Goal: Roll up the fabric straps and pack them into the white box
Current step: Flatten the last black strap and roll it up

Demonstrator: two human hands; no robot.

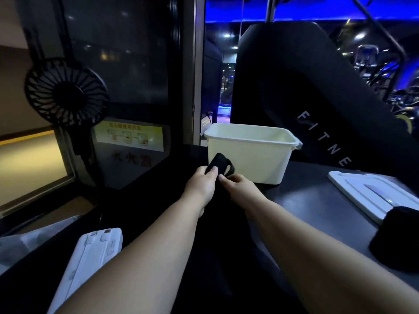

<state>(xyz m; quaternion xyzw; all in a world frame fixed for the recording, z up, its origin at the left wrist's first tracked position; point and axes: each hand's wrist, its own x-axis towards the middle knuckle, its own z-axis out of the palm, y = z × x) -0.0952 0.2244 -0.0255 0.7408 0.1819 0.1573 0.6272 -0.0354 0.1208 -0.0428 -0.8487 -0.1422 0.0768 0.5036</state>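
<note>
Pinching rolled black fabric strap (pixel 218 163), L hand (pixel 201 184), R hand (pixel 240 186), by white box (pixel 247 159)

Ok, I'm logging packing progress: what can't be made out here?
- White box interior, head view: its near wall hides the floor, so packed straps can't be counted.
- Strap, head view: its tail vanishes in shadow between the arms.
- Black object, lower right: cut off by the frame edge, too dark.

Dim, bluish backlight; soft motion blur, wide-angle bending at edges.
</note>
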